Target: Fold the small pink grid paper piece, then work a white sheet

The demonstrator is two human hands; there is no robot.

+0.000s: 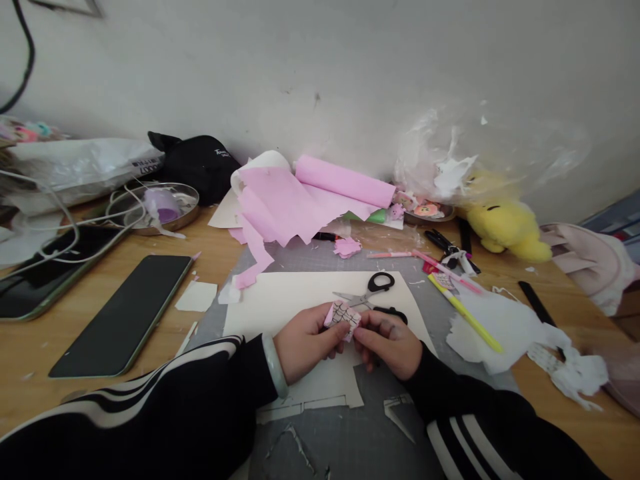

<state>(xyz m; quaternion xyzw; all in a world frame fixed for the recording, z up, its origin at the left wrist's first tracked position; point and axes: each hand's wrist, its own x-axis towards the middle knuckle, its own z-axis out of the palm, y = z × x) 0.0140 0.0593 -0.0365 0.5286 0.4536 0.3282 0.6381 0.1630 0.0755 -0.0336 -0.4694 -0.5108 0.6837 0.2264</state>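
- The left hand is nearly closed, its thumb pressed on a small patterned piece, with curled fingers behind it.
- The right hand is partly curled, its thumb and fingertips closed at the piece's near right corner; how firmly it grips cannot be told.
- The piece, pale with dark curved lines and pink at its edges, is held between both hands above a cream sheet on a grey mat.
- The step in hand seems to be working the piece's edge with the fingertips, perhaps folding or pressing it; the hidden underside leaves this unsure.
- The next move appears to call for a steady left pinch and small, careful right-hand adjustments, since the thin piece could crease.
- Scissors lie on the sheet just beyond the hands, blades apart, held by neither hand.
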